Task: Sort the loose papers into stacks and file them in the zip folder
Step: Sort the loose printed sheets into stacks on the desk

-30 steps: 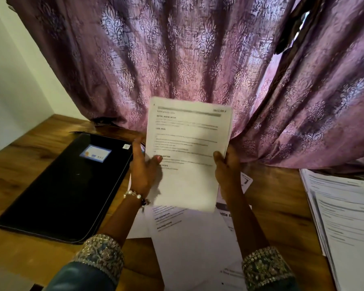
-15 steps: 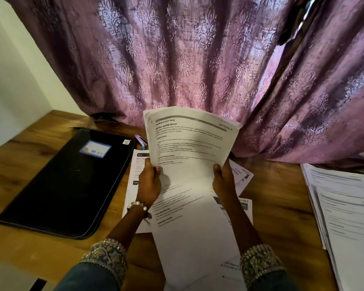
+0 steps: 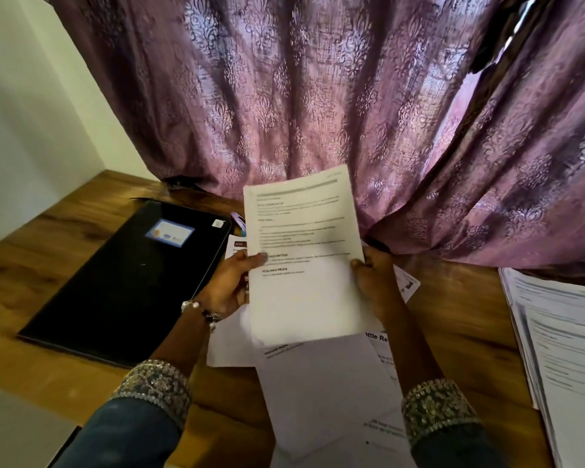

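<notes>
Held sheet: a printed page (image 3: 303,255) is up off the table, tilted toward the person, above the loose papers (image 3: 321,386) scattered near the middle.
Left hand (image 3: 228,287): closed on the page's left edge, thumb on the printed face, the other fingers hidden behind it.
Right hand (image 3: 374,282): closed on the right edge, thumb tip at the margin, the rest behind the sheet.
Zip folder (image 3: 129,275): black, lying flat on the left of the wooden table (image 3: 460,319); whether it is zipped, I cannot tell.
Sorted stack (image 3: 561,349): at the far right edge, well apart from the hands.
Risk: the grip is only at the margins, so I'd guess the page could crease or slip out.
Risk: the papers underneath overlap untidily; setting it down carelessly could mix the sorts or push a sheet off the near edge.
</notes>
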